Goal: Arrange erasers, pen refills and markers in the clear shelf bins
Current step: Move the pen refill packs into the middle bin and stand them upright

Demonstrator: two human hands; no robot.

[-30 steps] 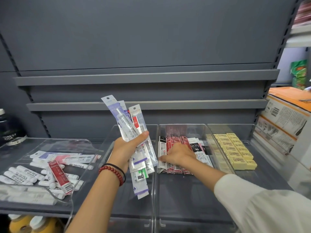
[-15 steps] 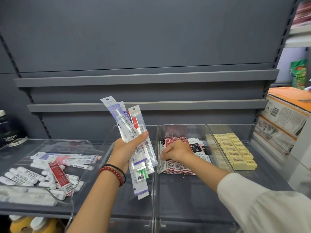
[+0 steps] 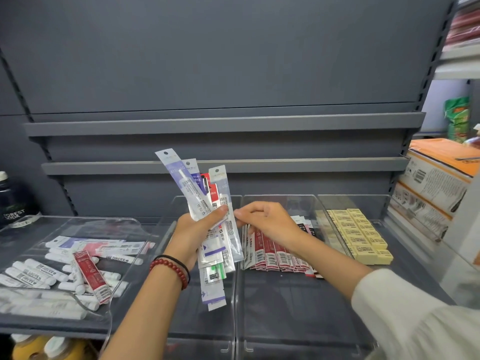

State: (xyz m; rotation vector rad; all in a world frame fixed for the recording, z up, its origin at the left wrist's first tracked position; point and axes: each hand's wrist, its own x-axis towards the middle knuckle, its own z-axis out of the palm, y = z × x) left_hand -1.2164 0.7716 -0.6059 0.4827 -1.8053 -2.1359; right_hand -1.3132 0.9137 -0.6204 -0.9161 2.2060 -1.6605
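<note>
Shop, retail shelving (image 3: 226, 123), refill packs (image 3: 275, 253) (barcoded)

The right hand (image 3: 262, 222) left the binned refills (image 3: 278, 253) to pinch the bundle (image 3: 207, 216).

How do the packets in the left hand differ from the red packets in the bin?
The held packets fan out upright in the left hand; the red packets lie flat in a clear bin. The held packets are mostly white and purple; the red packets form a neat row. Both are long, narrow and barcoded.

One head-worn wide-angle camera looks forward and down, close over the clear bins (image 3: 275, 307).
</note>
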